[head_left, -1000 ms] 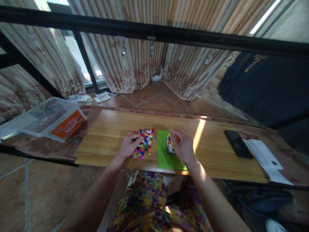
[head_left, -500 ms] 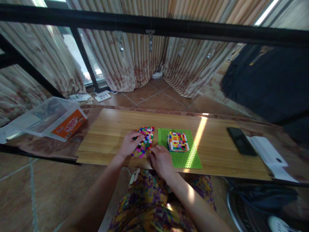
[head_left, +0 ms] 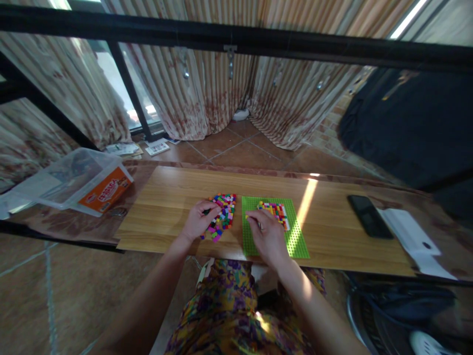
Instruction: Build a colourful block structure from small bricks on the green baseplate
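Observation:
My left hand (head_left: 198, 219) rests at the left edge of a pile of small colourful toy bricks (head_left: 226, 212), its thumb and fingers curled together. Whatever may lie between those fingertips is too small to make out. Over the green studded baseplate (head_left: 254, 246), my right hand (head_left: 269, 236) pinches a small yellow brick (head_left: 247, 216) between thumb and fingers. A low rectangular structure of multicoloured bricks (head_left: 280, 211) stands on the baseplate. The right hand covers its near left part.
On the left stands a clear plastic bin (head_left: 74, 182) with an orange label. A black phone (head_left: 369, 217) lies near the wooden board's (head_left: 332, 236) right end, beside a white box-like item (head_left: 410, 231). A dark metal bar (head_left: 236, 37) crosses above.
My right hand has moved right, from beside the brick pile to the baseplate, carrying the yellow brick, and now partly covers the brick structure. My left hand has stayed in place.

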`<state>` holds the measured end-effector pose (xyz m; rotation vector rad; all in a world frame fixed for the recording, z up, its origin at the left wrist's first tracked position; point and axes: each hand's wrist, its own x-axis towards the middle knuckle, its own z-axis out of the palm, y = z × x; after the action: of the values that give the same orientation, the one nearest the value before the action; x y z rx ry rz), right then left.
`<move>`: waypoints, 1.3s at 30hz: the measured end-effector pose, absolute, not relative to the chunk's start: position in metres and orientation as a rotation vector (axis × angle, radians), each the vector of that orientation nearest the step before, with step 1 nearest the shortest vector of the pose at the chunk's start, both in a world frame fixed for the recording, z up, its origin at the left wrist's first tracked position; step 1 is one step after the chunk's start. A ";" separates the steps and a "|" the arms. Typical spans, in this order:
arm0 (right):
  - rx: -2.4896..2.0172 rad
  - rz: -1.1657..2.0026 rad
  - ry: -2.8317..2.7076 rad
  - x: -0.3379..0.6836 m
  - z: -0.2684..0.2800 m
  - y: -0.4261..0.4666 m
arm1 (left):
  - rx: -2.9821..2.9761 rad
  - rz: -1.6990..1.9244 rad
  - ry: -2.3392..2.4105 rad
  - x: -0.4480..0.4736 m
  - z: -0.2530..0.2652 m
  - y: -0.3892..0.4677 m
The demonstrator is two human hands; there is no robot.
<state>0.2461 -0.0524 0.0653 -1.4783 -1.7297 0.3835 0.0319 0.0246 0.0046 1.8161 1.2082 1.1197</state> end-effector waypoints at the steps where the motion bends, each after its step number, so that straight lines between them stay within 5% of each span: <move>1: -1.495 0.364 -1.695 0.254 0.069 -0.049 | 1.816 1.124 1.211 0.032 0.005 0.024; 14: -1.681 0.143 -1.663 0.304 0.057 -0.012 | 1.815 1.121 1.221 0.034 0.009 0.023; 39: -1.676 0.314 -1.845 0.305 0.055 0.004 | 1.818 1.120 1.238 0.034 0.011 0.023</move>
<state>0.3054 0.0043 0.0553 -1.6760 -1.8448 0.3142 0.0343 0.0229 0.0112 1.8181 1.2381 1.1203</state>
